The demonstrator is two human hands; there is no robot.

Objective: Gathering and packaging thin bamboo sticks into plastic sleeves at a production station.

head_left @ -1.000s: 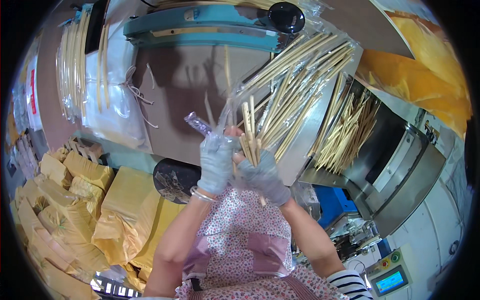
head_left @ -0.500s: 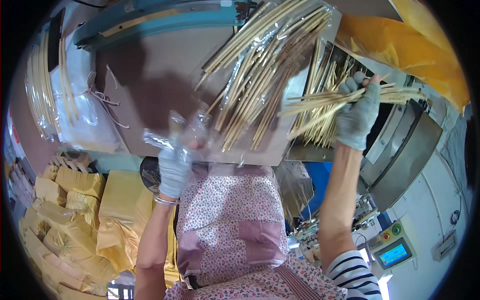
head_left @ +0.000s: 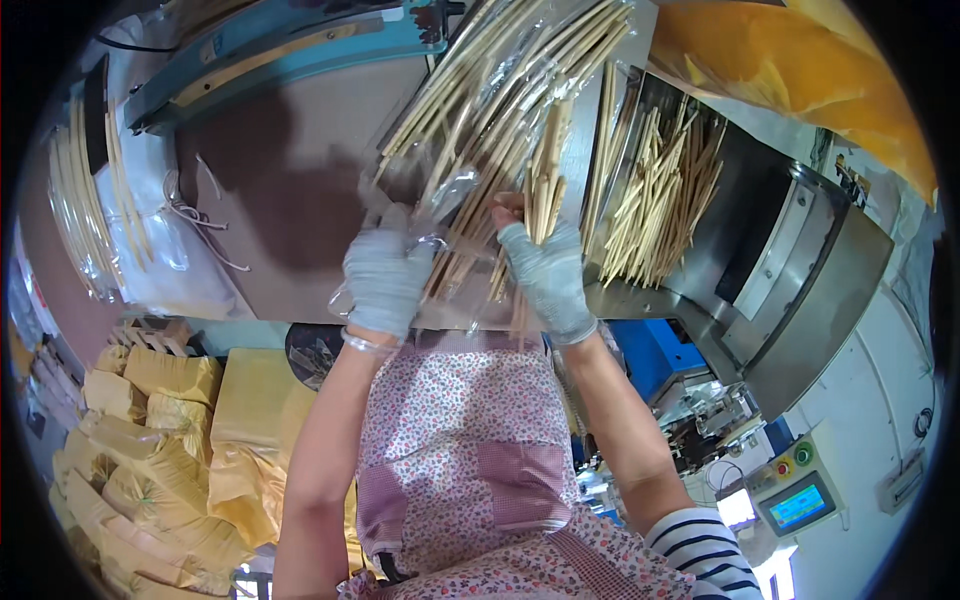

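My right hand (head_left: pixel 548 272), in a pale fabric glove with bare fingertips, is closed around a bundle of wooden chopsticks (head_left: pixel 549 165) that stands nearly upright. Facing it, my gloved left hand (head_left: pixel 384 278) grips a clear plastic bag (head_left: pixel 447 198), whose film stretches toward the right hand; some of its fingers are smeared or covered by the film. Beyond both hands, a pile of chopsticks in clear bags (head_left: pixel 490 95) lies slantwise on the table. Loose chopsticks (head_left: pixel 660 200) fill part of a metal tray (head_left: pixel 715 300) on the right.
At the far left, a stack of clear bags (head_left: pixel 175 275) tied with string has more bagged chopsticks (head_left: pixel 75 210) beside it. A teal metal bar (head_left: pixel 290 55) crosses the back. Yellow sacks (head_left: pixel 165 440) are piled lower left. A control panel (head_left: pixel 797 500) stands lower right; orange sheeting (head_left: pixel 790 75) hangs upper right.
My right hand has moved left from above the metal tray, bringing the chopsticks and turning them from level to nearly upright. My left hand has moved slightly right and nearer with the bag.
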